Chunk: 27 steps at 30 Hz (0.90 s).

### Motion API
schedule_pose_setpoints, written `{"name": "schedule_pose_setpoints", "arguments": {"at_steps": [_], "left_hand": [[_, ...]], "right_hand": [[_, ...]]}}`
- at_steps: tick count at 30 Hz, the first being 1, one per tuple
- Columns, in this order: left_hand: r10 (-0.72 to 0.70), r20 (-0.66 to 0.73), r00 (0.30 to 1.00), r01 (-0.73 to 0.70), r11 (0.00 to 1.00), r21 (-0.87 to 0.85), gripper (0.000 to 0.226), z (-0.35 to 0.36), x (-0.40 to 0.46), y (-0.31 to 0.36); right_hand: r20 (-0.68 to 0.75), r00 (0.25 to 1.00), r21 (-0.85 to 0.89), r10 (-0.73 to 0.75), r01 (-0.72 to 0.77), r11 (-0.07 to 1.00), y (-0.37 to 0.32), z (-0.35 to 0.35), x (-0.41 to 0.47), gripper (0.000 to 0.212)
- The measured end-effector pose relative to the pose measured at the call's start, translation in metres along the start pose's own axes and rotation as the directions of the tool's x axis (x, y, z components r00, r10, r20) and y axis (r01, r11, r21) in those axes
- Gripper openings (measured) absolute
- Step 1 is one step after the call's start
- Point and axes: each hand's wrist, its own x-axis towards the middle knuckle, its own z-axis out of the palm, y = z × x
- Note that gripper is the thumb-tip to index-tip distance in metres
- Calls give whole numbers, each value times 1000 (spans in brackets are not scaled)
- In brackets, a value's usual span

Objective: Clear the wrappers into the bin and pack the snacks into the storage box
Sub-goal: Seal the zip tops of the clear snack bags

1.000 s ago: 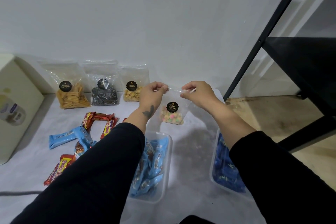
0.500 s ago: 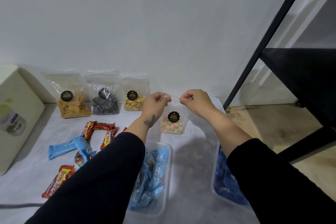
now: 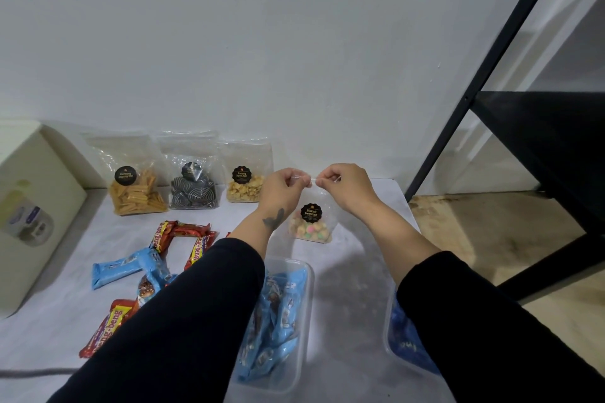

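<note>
You had both arms stretched forward, left hand [image 3: 284,187] and right hand [image 3: 343,186] knuckles-up, fingertips pinching the top edge of the clear biscuit bag [image 3: 311,217]. Bag hung above the white table [image 3: 347,275], beyond the storage box [image 3: 302,320].

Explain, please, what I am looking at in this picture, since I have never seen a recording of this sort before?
There is no machine here: a person wears a wide-angle camera on the head, looking forward and down at their own arms in black sleeves. The left hand and right hand both pinch the top edge of a clear bag of Biskuit Gemrose, holding it up in front of the wall. On the white surface three more clear snack bags stand against the wall, and red Beng-Beng bars and blue wrapped bars lie loose at the left. A clear storage box near the person holds more blue bars.
</note>
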Motion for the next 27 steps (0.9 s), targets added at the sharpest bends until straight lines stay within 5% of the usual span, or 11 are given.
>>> {"name": "schedule_pose_setpoints", "arguments": {"at_steps": [12,17,27], "left_hand": [[-25,50,998,27,998,-54,9,3,0,0],[-26,8,1000,26,999,-21,8,1,3,-1],[-31,-5,999,31,999,19,18,0,3,1]], "right_hand": [[37,998,-197,44,-36,980,-3,0,3,16],[30,1000,-57,6,-4,998,-1,-1,3,10],[4,999,-74,40,-40,996,6,-8,2,8]]}}
